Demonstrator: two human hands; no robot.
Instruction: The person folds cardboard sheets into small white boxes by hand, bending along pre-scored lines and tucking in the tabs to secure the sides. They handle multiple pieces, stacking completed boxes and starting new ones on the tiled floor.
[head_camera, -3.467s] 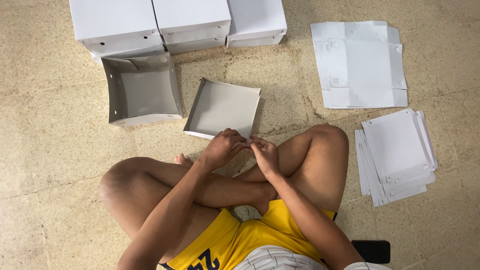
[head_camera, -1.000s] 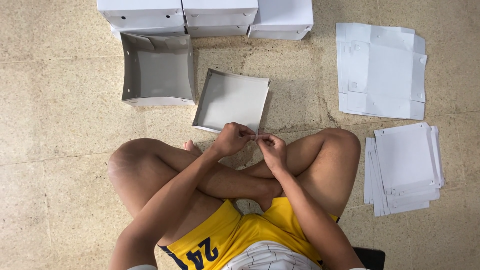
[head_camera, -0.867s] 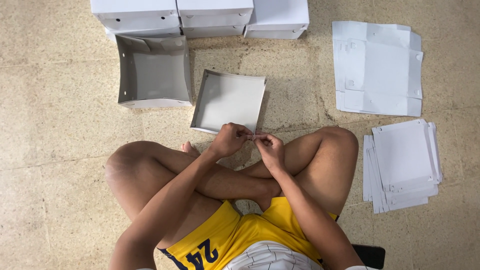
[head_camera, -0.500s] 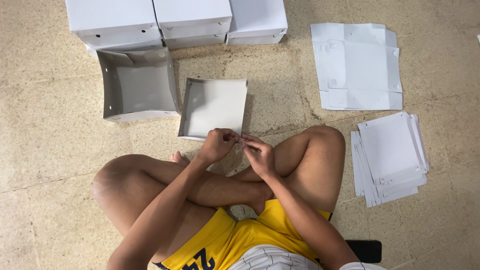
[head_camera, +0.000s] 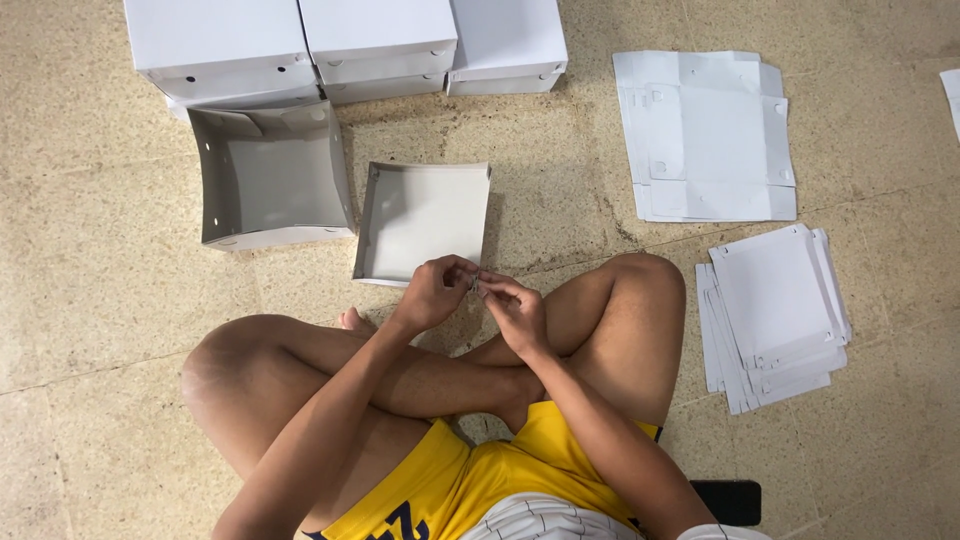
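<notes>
Head view, hands: left hand (head_camera: 432, 293) and right hand (head_camera: 515, 312) brought together fingertip to fingertip above the crossed shins, both closed in a pinch.
Held thing: small thing (head_camera: 474, 285) nipped between the two sets of fingertips, too tiny to identify; short axis running left to right from one hand across to the other.
Nearer hand: neither clearly; the small thing shared evenly, left fingers curled over it from one side, right fingers meeting it from the other.
Just beyond the hands: shallow grey tray-like lid (head_camera: 422, 220), open side up, near edge almost under the left knuckles.
Farther out, left of the hands: deeper open box (head_camera: 268, 180), walls folded up.
Beyond both: row of closed white boxes (head_camera: 345, 40).
Right of the hands, well apart: large flat cardboard sheet (head_camera: 708, 135) and a fanned stack of flat sheets (head_camera: 775, 315).
Underneath: speckled floor (head_camera: 90, 290).
</notes>
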